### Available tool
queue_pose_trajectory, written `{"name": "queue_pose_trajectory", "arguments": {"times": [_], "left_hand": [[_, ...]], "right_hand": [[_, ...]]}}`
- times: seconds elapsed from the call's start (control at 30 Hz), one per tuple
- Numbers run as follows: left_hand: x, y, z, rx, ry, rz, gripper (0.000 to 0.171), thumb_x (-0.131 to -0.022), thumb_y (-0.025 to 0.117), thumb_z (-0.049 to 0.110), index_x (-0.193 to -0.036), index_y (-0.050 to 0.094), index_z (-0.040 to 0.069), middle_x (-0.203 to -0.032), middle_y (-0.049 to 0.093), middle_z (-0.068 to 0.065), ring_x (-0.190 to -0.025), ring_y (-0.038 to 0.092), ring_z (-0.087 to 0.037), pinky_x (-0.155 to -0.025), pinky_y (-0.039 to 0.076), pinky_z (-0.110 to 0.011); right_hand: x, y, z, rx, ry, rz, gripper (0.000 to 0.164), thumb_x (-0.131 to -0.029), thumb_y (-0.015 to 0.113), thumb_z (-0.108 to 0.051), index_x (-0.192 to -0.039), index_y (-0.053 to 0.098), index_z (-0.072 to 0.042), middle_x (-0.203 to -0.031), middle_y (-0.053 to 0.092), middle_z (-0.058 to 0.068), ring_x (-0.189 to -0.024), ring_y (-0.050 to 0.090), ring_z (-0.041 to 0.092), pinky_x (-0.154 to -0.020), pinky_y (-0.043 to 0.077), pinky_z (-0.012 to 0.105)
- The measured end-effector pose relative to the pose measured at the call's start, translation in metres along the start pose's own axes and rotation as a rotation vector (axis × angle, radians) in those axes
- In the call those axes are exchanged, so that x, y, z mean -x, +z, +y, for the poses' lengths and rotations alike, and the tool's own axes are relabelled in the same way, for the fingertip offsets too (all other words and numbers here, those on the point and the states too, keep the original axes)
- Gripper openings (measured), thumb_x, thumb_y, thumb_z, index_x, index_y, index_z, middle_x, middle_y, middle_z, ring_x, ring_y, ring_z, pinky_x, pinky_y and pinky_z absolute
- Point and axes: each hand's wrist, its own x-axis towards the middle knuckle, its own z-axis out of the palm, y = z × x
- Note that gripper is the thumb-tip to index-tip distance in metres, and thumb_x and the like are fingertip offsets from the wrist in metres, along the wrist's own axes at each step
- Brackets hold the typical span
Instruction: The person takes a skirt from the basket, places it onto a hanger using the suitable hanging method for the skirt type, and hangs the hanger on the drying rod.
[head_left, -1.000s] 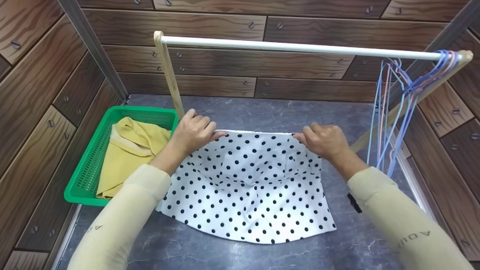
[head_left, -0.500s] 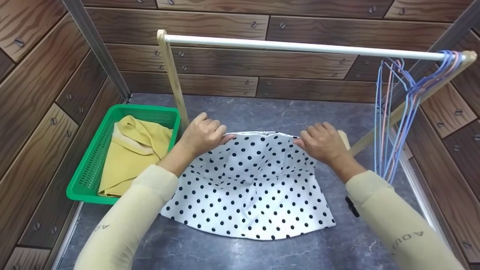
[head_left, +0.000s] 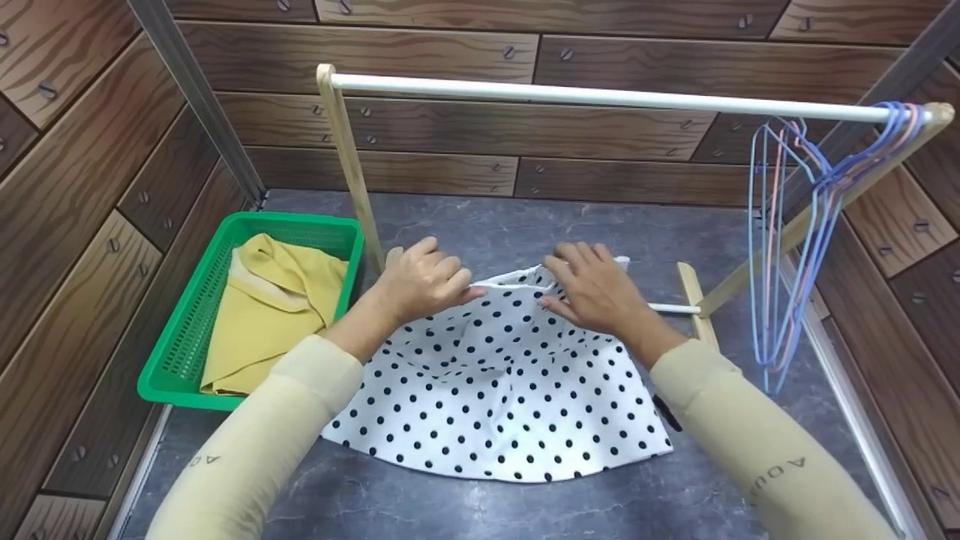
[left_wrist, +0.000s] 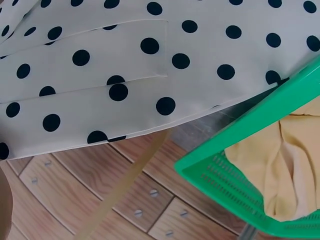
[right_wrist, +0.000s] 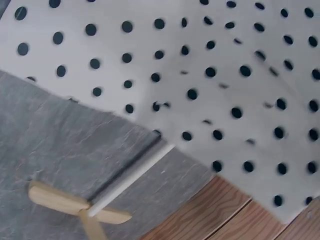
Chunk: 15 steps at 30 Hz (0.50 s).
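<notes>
A white skirt with black polka dots [head_left: 495, 405] lies spread on the grey floor, its waist edge lifted toward the rack. My left hand [head_left: 427, 281] pinches the waistband at its left part, thumb along the edge. At the right part of the waist is my right hand [head_left: 596, 289], fingers loosely extended over the edge and thumb apart from them. Between the hands the waist opening gapes a little. The left wrist view shows the dotted cloth [left_wrist: 200, 55] close up with a stitched rectangular piece; the right wrist view shows its slanting side [right_wrist: 200, 90].
A green basket [head_left: 187, 300] with a folded yellow garment [head_left: 277, 322] stands at the left. Behind the skirt rises a rack with a white rail [head_left: 600, 95] and wooden legs. Several blue and pink hangers [head_left: 795, 247] hang at its right end. Wood-patterned panels [head_left: 435, 124] enclose the space.
My right hand has moved left along the waist and loosened its fingers from their grip. My left hand has shifted slightly right, still pinching. The waist edge has slackened and parted.
</notes>
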Motion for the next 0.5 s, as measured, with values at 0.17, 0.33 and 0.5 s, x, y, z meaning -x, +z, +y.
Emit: {"name": "queue_pose_trajectory", "arguments": {"times": [0.17, 0.33, 0.5], "left_hand": [[-0.006, -0.001, 0.006, 0.010, 0.039, -0.014, 0.044, -0.101, 0.055, 0.043, -0.069, 0.051, 0.013, -0.054, 0.047, 0.002, -0.043, 0.041, -0.012, -0.055, 0.041, -0.029], [-0.011, 0.000, 0.012, 0.031, 0.064, -0.012, 0.043, -0.104, 0.049, 0.038, -0.068, 0.048, 0.014, -0.056, 0.046, 0.003, -0.046, 0.040, -0.012, -0.056, 0.038, -0.029], [-0.010, 0.000, 0.014, 0.038, 0.055, 0.004, 0.040, -0.103, 0.053, 0.037, -0.071, 0.050, 0.013, -0.060, 0.047, 0.002, -0.050, 0.044, -0.013, -0.059, 0.040, -0.030]], "right_hand": [[-0.026, -0.001, -0.025, -0.045, -0.118, 0.058, 0.063, -0.103, 0.026, -0.060, -0.125, 0.052, -0.007, -0.119, 0.057, 0.014, -0.106, 0.057, 0.030, -0.096, 0.044, 0.048], [-0.038, 0.005, -0.040, -0.017, -0.277, 0.242, 0.047, -0.107, 0.031, -0.047, -0.094, 0.054, -0.007, -0.084, 0.056, 0.005, -0.079, 0.054, 0.024, -0.083, 0.046, 0.041], [-0.037, 0.010, -0.041, 0.024, -0.342, 0.413, 0.046, -0.108, 0.034, -0.039, -0.076, 0.047, -0.008, -0.068, 0.050, 0.004, -0.062, 0.047, 0.023, -0.066, 0.042, 0.037]]}}
